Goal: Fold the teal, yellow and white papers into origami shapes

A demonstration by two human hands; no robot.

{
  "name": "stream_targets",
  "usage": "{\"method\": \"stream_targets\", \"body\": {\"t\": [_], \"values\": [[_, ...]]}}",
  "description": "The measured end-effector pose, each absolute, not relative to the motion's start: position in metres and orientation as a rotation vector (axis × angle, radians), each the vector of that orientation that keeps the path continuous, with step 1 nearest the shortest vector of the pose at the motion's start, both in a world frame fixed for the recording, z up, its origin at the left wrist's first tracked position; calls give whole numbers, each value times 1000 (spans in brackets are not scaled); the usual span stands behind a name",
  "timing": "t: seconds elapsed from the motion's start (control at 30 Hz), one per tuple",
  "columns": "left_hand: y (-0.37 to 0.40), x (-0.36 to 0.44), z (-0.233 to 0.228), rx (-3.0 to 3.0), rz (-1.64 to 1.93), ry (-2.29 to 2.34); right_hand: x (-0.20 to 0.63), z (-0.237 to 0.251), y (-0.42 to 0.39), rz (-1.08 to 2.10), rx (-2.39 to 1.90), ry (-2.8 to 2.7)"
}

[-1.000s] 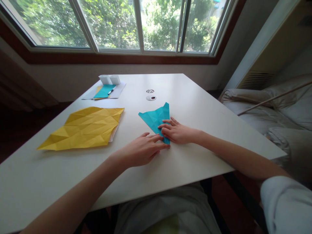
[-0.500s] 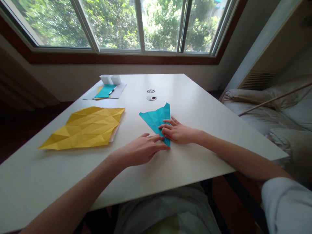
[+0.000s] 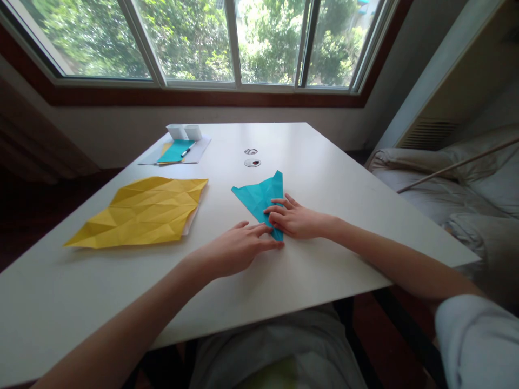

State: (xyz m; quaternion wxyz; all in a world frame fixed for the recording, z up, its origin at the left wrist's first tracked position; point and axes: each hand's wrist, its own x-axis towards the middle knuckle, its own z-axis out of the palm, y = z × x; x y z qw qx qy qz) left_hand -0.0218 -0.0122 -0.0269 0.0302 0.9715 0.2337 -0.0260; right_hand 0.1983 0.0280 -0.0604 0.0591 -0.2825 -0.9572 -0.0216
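1. Almost nothing has moved since the earlier pictures — both hands sit where they were on the teal paper, and only the left fingertips have crept a touch further along its near tip.
2. The teal folded paper (image 3: pixel 259 195) lies flat on the white table (image 3: pixel 324 178), near the middle, shaped like a wedge whose narrow point faces the person.
3. The left hand (image 3: pixel 237 249) rests palm down with its fingers stretched out flat, their tips pressing the table and the paper's near point; it grips nothing.
4. The right hand (image 3: pixel 294 219) lies on the paper's right edge with its fingers loosely curled and spread, pressing down rather than clasping — nothing is enclosed in it.
5. The two hands nearly meet at the paper's near tip.
6. To the left, well apart from the hands, a creased yellow sheet (image 3: pixel 141 212) lies spread on the table.
7. At the far end sit a white sheet (image 3: pixel 200 151) with a smaller teal paper (image 3: pixel 175 151) and a pen (image 3: pixel 187 149) on it, and two small white boxes (image 3: pixel 184 131) just behind.
8. Two small round discs (image 3: pixel 252 158) lie beyond the teal folded paper.
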Motion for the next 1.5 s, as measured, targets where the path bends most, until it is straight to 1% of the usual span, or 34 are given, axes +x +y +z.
{"method": "stream_targets", "body": {"t": [0.13,0.33,0.43,0.7,0.9,1.5], "values": [[-13,-23,-27,2990,-61,723,199,-55,28,-51,-829,-2906],[-11,-24,-29,2965,-42,705,202,-54,33,75,-843,-2891],[-11,-24,-29,2966,-33,707,203,-53,34,140,-907,-2843],[-11,-25,-28,2961,-66,710,214,-59,49,161,-1173,-2662],[-11,-25,-29,2959,-75,708,215,-66,55,247,-1285,-2687],[-13,-20,-28,2994,-9,637,212,-61,52,213,-1466,-2718]]}}
